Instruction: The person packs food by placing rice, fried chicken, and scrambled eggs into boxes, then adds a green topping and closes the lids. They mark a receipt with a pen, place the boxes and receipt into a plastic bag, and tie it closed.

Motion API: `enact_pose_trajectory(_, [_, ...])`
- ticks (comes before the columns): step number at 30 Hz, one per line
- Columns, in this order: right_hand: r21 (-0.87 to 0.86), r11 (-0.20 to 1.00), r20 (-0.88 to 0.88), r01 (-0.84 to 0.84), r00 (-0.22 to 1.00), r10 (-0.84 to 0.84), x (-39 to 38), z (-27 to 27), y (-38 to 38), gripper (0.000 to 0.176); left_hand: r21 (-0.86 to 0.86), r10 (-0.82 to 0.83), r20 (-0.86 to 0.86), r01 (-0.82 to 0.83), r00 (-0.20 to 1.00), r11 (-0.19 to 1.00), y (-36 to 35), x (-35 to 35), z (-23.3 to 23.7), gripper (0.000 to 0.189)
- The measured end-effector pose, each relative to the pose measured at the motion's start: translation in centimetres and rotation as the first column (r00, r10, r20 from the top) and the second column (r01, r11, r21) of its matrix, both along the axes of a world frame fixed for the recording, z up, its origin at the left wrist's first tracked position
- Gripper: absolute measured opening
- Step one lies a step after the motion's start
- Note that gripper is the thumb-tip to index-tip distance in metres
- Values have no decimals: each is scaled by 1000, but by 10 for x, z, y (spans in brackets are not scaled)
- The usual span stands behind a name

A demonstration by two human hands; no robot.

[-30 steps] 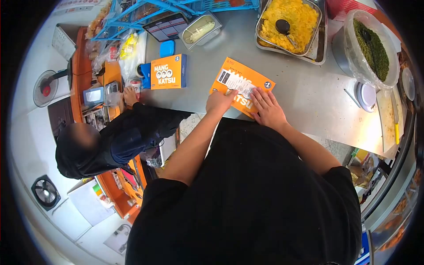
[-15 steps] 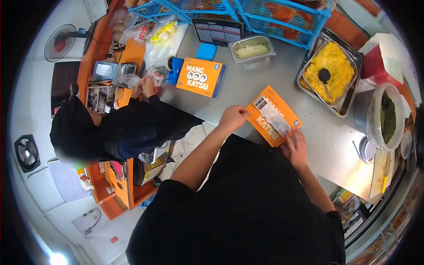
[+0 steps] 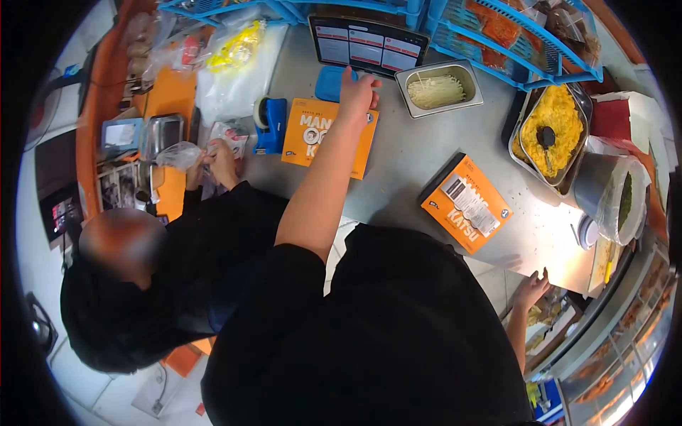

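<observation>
As left fingers [image 3: 347, 79] hover near tablet [image 3: 366, 46], labelled box [image 3: 467, 204] well apart

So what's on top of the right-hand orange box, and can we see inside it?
A white printed label lies across the orange box, hiding part of its lettering. The box is closed, so whatever is inside can't be seen.
</observation>
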State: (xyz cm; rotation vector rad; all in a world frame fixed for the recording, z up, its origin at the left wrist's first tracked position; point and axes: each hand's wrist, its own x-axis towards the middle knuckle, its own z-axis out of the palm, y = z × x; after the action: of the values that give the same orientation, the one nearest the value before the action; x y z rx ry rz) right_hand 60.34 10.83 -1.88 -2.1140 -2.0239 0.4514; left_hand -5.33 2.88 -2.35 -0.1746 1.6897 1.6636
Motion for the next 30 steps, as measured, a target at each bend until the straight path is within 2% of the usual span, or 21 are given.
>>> enact_pose_trajectory(3, [-52, 998, 159, 41, 987, -33, 39, -22, -34, 40, -4, -27, 29, 27, 999, 1000, 18, -9, -12, 81])
enact_pose_trajectory(4, [-52, 998, 157, 17, 988, -8, 53, -35, -49, 39, 1, -41, 22, 41, 999, 999, 21, -11, -17, 82])
enact_pose_trajectory(5, [-164, 986, 164, 21, 986, 6, 50, -32, -65, 39, 5, -54, 11, 54, 998, 999, 24, -12, -19, 84])
enact_pose_trajectory(7, [-402, 914, 81, 55, 996, -25, 81, -65, -97, 38, 3, -93, -7, 93, 996, 996, 24, -11, -16, 85])
enact_pose_trajectory(9, [-747, 655, 29, 110, 991, -134, 48, -48, -118, 37, -1, -136, -32, 136, 990, 991, 23, -12, -18, 86])
enact_pose_trajectory(10, [-843, 534, 54, 63, 998, -33, 32, -42, -122, 37, -40, -170, -126, 167, 977, 985, 24, -14, -21, 82])
enact_pose_trajectory(11, [-845, 535, -35, 0, 998, -56, 29, -43, -131, 37, -79, -205, -218, 192, 954, 978, 25, -15, -23, 79])
enact_pose_trajectory(12, [-840, 538, -125, -65, 989, -76, 29, -50, -140, 37, -74, -206, -217, 194, 954, 978, 26, -16, -21, 79])
enact_pose_trajectory(13, [-839, 541, -122, -62, 990, -76, 35, -62, -145, 37, -79, -225, -221, 213, 949, 974, 25, -17, -18, 80])
enact_pose_trajectory(15, [-744, 642, -79, -184, 979, 189, 46, -83, -146, 39, -84, -240, -228, 226, 944, 970, 24, -18, -14, 80])
enact_pose_trajectory(16, [-743, 642, -79, -188, 978, 194, 28, -71, -140, 39, -93, -240, -234, 224, 942, 970, 22, -18, -13, 78])
enact_pose_trajectory(18, [-819, 573, -80, 25, 984, -157, -42, -24, -116, 41, -96, -227, -247, 210, 942, 973, 20, -21, -20, 76])
enact_pose_trajectory(20, [-804, 594, -125, -13, 981, -148, -29, -34, -96, 41, -80, -232, -374, 217, 898, 973, 10, -35, -41, 59])
enact_pose_trajectory(21, [-795, 605, -169, -45, 974, -149, -17, -50, -83, 41, -93, -206, -399, 184, 893, 978, 0, -50, -30, 59])
enact_pose_trajectory(22, [-807, 589, -115, 44, 967, -229, -8, -61, -70, 39, -158, -220, -465, 164, 858, 974, -16, -63, -13, 46])
enact_pose_trajectory(23, [-768, 641, -185, 25, 948, -260, -10, -59, -61, 38, -225, -242, -522, 141, 818, 964, -31, -77, 3, 35])
enact_pose_trajectory(24, [-764, 642, -170, 67, 939, -299, -15, -59, -51, 38, -245, -228, -540, 108, 810, 964, -48, -94, 19, 35])
enact_pose_trajectory(25, [-758, 646, -115, 86, 958, -262, -12, -64, -40, 35, -384, -234, -653, -48, 720, 922, -69, -114, 36, 27])
enact_pose_trajectory(26, [-799, 599, -183, 54, 927, -327, -7, -68, -33, 32, -481, -265, -742, -214, 616, 850, -89, -131, 51, 23])
enact_pose_trajectory(28, [-795, 600, -168, 87, 919, -356, -16, -65, -33, 28, -642, -334, -690, -331, 642, 691, -125, -171, 74, 26])
enact_pose_trajectory(30, [-806, 586, -171, 84, 914, -367, -16, -66, -34, 28, -752, -395, -622, -377, 676, 540, -162, -222, 55, 29])
